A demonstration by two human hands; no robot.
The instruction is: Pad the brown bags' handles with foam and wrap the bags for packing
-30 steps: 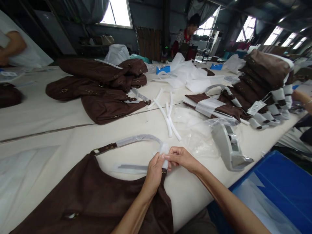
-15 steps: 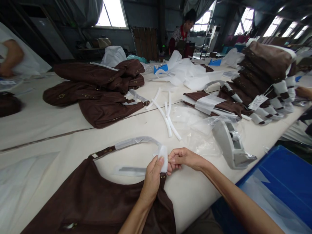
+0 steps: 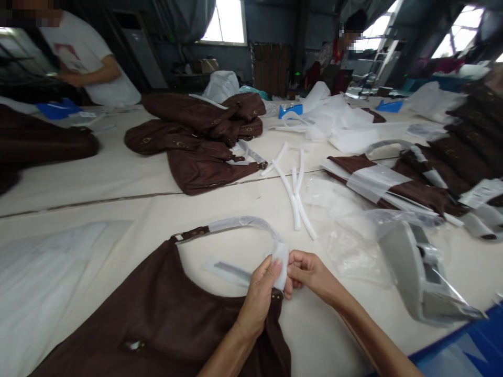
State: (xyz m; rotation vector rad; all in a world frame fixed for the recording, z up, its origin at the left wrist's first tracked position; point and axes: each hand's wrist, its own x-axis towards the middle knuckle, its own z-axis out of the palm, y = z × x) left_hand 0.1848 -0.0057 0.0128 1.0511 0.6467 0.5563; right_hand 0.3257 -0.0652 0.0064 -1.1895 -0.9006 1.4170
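A dark brown bag (image 3: 157,309) lies at the lower left, its strap (image 3: 243,224) curving upward under a translucent wrap. White padding (image 3: 281,264) surrounds the strap's right end, just above two small studs. My left hand (image 3: 261,293) is closed on that padding, thumb on top. Against the padding's right edge, my right hand (image 3: 304,272) has its fingers pinched together; whatever lies between the fingertips is too small to make out. Inside the strap's curve lies a grey strip in clear film (image 3: 230,272).
Brown bags (image 3: 200,141) are heaped behind, more stacked at the right. White foam strips (image 3: 296,199) lie mid-table. A grey tape dispenser (image 3: 424,272) stands right of my hands, near clear plastic (image 3: 349,251). One person (image 3: 88,63) stands far left, another (image 3: 334,57) at the back.
The view has turned left, so the table's contents appear farther right and the person at the left shows more. Both hands keep nearly the same pose at the padding.
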